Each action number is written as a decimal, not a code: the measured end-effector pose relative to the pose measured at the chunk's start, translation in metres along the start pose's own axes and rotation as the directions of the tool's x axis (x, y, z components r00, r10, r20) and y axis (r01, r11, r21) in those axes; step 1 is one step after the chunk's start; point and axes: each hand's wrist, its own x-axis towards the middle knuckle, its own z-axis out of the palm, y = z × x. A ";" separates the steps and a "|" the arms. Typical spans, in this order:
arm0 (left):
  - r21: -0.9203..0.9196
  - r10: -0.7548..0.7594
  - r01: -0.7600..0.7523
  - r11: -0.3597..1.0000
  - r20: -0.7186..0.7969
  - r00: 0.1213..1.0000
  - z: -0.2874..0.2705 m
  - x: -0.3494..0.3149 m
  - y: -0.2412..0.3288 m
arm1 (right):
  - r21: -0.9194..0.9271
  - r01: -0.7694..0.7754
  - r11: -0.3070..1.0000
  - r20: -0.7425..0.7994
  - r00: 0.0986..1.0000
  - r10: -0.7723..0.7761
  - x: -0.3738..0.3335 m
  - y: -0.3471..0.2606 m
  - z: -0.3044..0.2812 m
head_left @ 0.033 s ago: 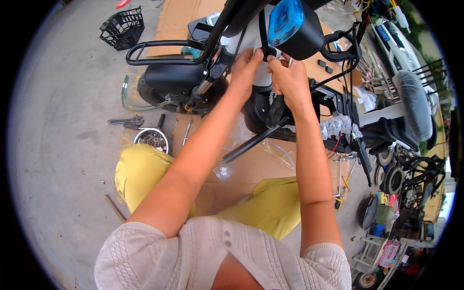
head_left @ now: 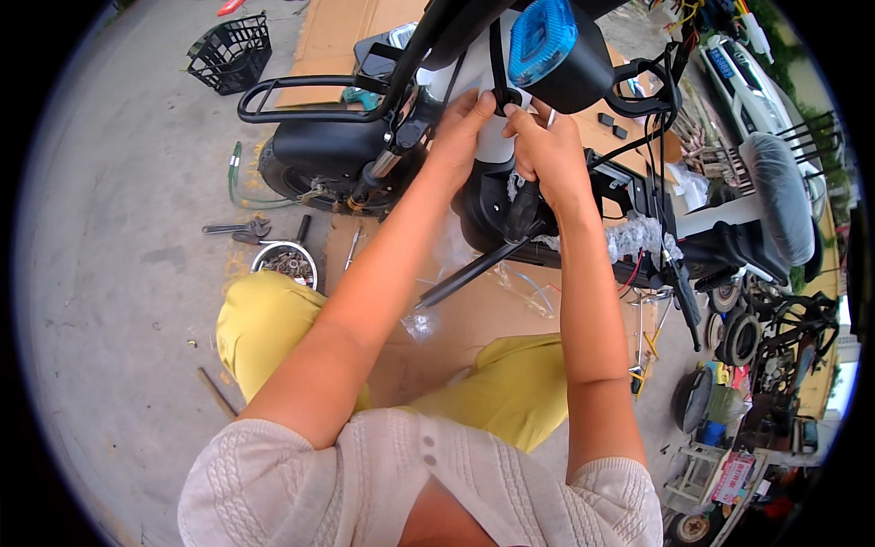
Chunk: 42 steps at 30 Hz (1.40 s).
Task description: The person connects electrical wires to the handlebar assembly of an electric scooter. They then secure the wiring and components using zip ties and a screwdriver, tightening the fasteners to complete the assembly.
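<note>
A partly assembled black-and-white electric bike lies in front of me, its white frame tube (head_left: 493, 144) between my hands. My left hand (head_left: 463, 128) pinches the near edge of a black rubber ring (head_left: 507, 98) at an opening in that tube. A black cable (head_left: 498, 56) runs down into the ring. My right hand (head_left: 552, 155) presses the ring's other side with thumb and forefinger. Its remaining fingers curl around what looks like a screwdriver (head_left: 523, 211), black handle downward and a thin pale shaft showing above the knuckles. The blue-lensed headlight (head_left: 541, 44) hangs just above.
A black rack (head_left: 301, 117) juts out over the front wheel (head_left: 283, 173). On the ground at left sit a bowl of bolts (head_left: 290, 264), an adjustable wrench (head_left: 239, 227) and a black basket (head_left: 231, 55). Cardboard (head_left: 410, 360) lies underneath. A plastic-wrapped seat (head_left: 779, 196) stands at right.
My right hand and the screwdriver handle have shifted very slightly to the right. The left hand stays in place at the ring.
</note>
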 end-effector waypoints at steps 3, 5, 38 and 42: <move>-0.096 -0.058 0.061 0.993 0.043 0.997 -0.004 0.003 0.001 | 0.223 -0.104 0.969 0.100 0.991 0.083 0.001 -0.002 -0.015; -0.126 -0.082 0.086 0.988 0.037 0.996 -0.001 0.001 0.004 | 0.167 -0.116 0.979 0.097 0.990 0.101 0.007 0.000 -0.018; 0.374 0.052 -0.038 0.927 -0.028 0.998 0.023 -0.013 0.029 | -0.371 0.241 0.897 -0.143 0.939 -0.312 -0.171 -0.064 -0.091; 0.352 0.055 0.013 0.936 -0.184 0.981 0.035 -0.012 0.027 | -0.252 0.174 0.952 -0.348 0.902 -0.256 -0.227 -0.043 -0.142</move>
